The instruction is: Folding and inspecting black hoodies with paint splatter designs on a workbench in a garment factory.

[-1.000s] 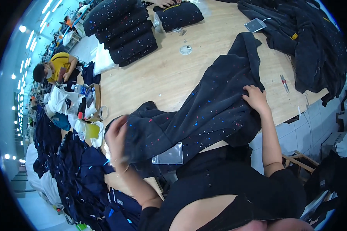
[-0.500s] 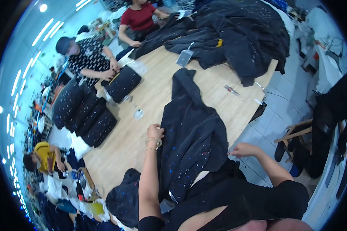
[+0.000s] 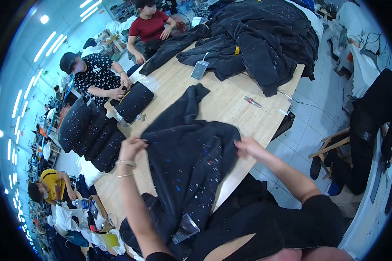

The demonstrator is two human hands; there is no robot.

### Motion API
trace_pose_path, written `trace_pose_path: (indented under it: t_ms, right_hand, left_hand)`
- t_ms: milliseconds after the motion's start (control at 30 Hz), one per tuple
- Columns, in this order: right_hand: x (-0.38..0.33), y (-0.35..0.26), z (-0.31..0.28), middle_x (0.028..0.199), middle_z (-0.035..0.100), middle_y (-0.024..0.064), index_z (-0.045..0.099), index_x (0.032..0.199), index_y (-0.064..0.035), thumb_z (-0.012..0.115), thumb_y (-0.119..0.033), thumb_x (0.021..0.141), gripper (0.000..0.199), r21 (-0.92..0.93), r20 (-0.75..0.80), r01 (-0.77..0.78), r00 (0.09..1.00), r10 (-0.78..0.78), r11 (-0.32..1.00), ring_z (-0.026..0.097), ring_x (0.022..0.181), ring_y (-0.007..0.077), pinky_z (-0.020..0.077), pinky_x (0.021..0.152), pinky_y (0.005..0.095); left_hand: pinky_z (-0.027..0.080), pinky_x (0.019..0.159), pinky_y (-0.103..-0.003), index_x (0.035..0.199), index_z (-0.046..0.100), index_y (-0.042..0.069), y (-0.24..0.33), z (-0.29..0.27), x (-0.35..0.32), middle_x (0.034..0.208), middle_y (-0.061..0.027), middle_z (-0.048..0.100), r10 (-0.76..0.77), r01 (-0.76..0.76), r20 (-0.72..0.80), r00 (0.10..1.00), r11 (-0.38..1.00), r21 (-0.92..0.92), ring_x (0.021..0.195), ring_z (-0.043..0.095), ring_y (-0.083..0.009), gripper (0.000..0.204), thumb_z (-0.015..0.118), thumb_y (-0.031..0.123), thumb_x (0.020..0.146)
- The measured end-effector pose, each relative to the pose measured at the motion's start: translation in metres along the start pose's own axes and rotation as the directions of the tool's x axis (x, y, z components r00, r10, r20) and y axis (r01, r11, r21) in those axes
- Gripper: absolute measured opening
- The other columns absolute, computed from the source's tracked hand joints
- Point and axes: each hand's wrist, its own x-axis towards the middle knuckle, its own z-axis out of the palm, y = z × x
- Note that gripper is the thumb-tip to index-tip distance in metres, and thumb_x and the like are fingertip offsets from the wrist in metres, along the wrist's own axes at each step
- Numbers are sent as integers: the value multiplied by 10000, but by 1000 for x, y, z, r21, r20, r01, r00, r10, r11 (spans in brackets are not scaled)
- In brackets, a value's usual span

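The left hand (image 3: 133, 148) and right hand (image 3: 246, 148) pinch 2 opposite edges of a speckled black sweatshirt (image 3: 183, 152), which hangs between them over the table (image 3: 222, 104); the right fingertips are slightly blurred. 1 sleeve stretches ahead of the grip, and a clear plastic pouch (image 3: 186, 228) lies nearer the body. This sweatshirt is unfolded and rumpled. Beyond the left hand, a stack of folded garments (image 3: 91, 135) appears finished; the garment pile (image 3: 265, 39) farther ahead remains loose.
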Motion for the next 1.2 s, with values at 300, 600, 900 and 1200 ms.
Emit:
trace_pose_path:
  t_ms: [300, 600, 900, 1200]
  right_hand:
    - [78, -179, -9, 878, 591, 17, 625, 1021, -3, 507, -25, 873, 190, -149, -308, 752, 582, -753, 642, 537, 856, 110, 414, 812, 237]
    - [40, -1, 7, 1042, 560, 62, 595, 1168, -67, 508, 98, 710, 494, -371, 219, 446, 895, -389, 815, 513, 992, 172, 408, 858, 251]
    - [25, 31, -37, 896, 591, 10, 582, 1033, -24, 435, -110, 922, 204, -65, -34, 159, 986, -161, 985, 554, 812, 79, 446, 754, 215]
    - [9, 25, -38, 888, 584, 4, 556, 1044, -49, 612, -117, 871, 194, 131, 113, 119, 985, -134, 984, 554, 803, 69, 467, 725, 238]
  left_hand:
    - [539, 790, -261, 1119, 560, -57, 65, -120, -171, 1011, -75, 625, 390, -366, -547, 741, 917, 158, 867, 624, -149, 243, 478, -33, 891]
    - [499, 756, -255, 1055, 568, 4, -179, -21, -314, 962, -33, 602, -162, -123, -793, 587, 950, -286, 876, 588, -112, 183, 489, 17, 891]
    - [511, 866, -266, 1184, 517, -47, -204, -30, -315, 1124, -102, 607, -190, -274, -718, 670, 835, -477, 982, 609, -167, 269, 507, 16, 923]
    - [509, 794, -235, 1203, 530, -32, -202, -19, -311, 1131, -95, 605, -140, -287, -762, 632, 871, -398, 938, 601, -139, 283, 508, 26, 927]
